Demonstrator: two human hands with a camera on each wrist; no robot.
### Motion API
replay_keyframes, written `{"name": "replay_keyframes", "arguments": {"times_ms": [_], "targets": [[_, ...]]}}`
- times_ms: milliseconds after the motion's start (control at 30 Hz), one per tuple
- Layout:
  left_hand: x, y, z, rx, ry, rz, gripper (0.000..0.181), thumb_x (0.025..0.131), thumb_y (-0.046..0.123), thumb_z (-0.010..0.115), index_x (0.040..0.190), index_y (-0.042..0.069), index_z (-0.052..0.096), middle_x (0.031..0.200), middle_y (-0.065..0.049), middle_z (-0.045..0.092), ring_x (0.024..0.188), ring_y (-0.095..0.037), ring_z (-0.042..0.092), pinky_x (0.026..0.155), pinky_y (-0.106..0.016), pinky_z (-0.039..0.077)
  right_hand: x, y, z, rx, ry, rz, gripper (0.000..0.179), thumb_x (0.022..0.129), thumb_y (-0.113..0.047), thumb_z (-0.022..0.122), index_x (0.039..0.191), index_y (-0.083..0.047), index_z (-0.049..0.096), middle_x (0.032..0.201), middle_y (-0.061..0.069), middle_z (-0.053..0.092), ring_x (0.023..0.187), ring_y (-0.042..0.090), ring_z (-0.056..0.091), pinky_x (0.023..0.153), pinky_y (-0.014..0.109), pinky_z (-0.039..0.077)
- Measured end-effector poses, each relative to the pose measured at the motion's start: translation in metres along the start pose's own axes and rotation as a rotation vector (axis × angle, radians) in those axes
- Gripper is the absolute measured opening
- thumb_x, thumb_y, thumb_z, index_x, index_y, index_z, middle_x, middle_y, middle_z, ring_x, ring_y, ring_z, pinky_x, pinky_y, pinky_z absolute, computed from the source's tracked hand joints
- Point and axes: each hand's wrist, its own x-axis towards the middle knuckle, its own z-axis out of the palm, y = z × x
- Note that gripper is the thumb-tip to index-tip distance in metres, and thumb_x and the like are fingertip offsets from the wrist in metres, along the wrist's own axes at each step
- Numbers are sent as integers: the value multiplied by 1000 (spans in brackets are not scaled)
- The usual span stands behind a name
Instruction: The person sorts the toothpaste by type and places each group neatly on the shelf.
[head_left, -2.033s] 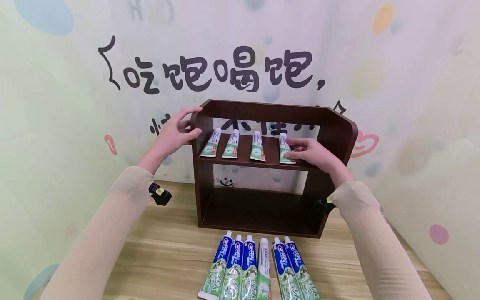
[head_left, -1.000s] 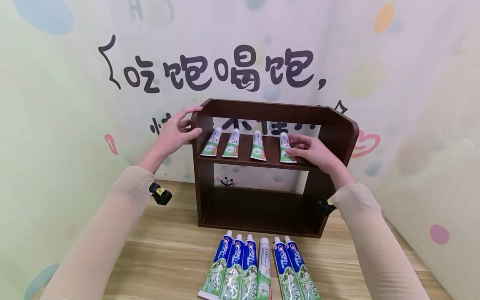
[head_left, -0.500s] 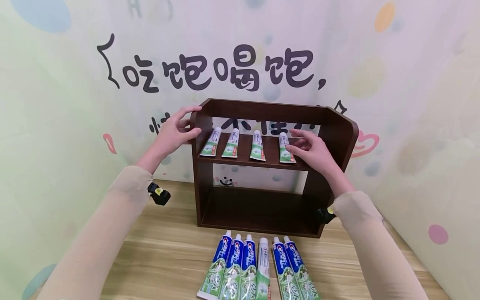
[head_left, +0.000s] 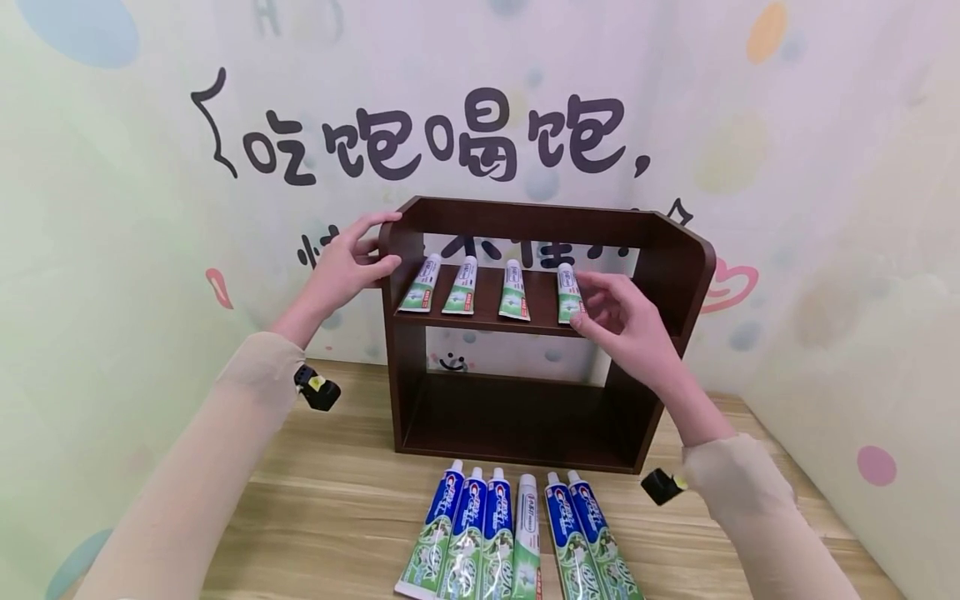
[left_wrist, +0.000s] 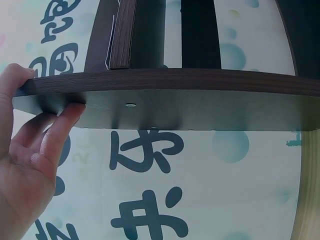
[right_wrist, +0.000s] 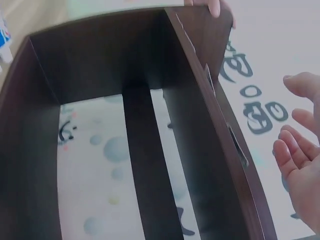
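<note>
A dark brown two-tier shelf (head_left: pixel 536 221) stands on the table. My left hand (head_left: pixel 341 271) holds the upper edge of its left side panel; in the left wrist view, thumb and fingers (left_wrist: pixel 67 122) pinch that board from both faces. Several white-and-green toothpaste tubes lie in a row on the upper tier, caps toward the back. My right hand (head_left: pixel 630 325) is beside the rightmost toothpaste tube (head_left: pixel 567 292), its fingers relaxed and spread. In the right wrist view that hand (right_wrist: pixel 305 175) holds nothing, and only tube ends show along the shelf's edge.
In front of the shelf, several blue-and-green toothpaste tubes (head_left: pixel 467 533) lie on the wooden table (head_left: pixel 315 500), with a white-and-green toothpaste tube (head_left: pixel 527 533) among them. A printed wall (head_left: pixel 480 50) rises close behind the shelf.
My right hand has let go of the rightmost tube on the upper tier; its wrist and forearm have shifted down and to the right. That tube and my left hand stay put.
</note>
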Motion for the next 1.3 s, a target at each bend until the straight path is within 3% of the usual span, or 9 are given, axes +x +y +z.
{"name": "replay_keyframes", "arguments": {"times_ms": [233, 600, 833, 1167, 1300], "targets": [[0, 1, 1, 4, 1, -1, 56, 93, 20, 68, 143, 35, 48, 138, -18, 57, 111, -36, 66, 75, -29, 61, -30, -7, 15, -24, -8, -76, 58, 86, -11, 75, 140, -14, 53, 131, 10, 58, 103, 15, 55, 80, 10, 50], [-1, 2, 1, -3, 0, -7, 57, 93, 16, 67, 144, 32, 47, 137, -19, 58, 109, -34, 67, 75, -29, 61, -72, -6, 42, 20, -75, -13, 62, 85, -13, 76, 141, -20, 51, 133, -1, 58, 110, 13, 56, 83, 20, 54], [-2, 2, 0, -8, -5, -4, 58, 93, 15, 66, 145, 31, 46, 137, -20, 58, 110, -35, 66, 75, -29, 61, -93, -5, 58, 31, -84, 3, 63, 85, -16, 77, 142, -23, 50, 133, 0, 58, 111, 14, 56, 82, 23, 55], [-1, 1, 0, -6, 0, 0, 57, 92, 18, 67, 143, 36, 47, 139, -20, 56, 112, -34, 66, 75, -29, 61, -117, -4, 76, 48, -141, 101, 64, 85, -22, 78, 141, -22, 49, 131, 0, 58, 109, 17, 58, 82, 24, 56], [-1, 0, 0, -5, 1, 2, 58, 92, 17, 68, 145, 32, 46, 140, -20, 56, 112, -35, 66, 74, -28, 61, -126, -2, 82, 45, -161, 144, 66, 83, -23, 79, 142, -22, 48, 130, 0, 58, 109, 16, 58, 82, 24, 56]]}}
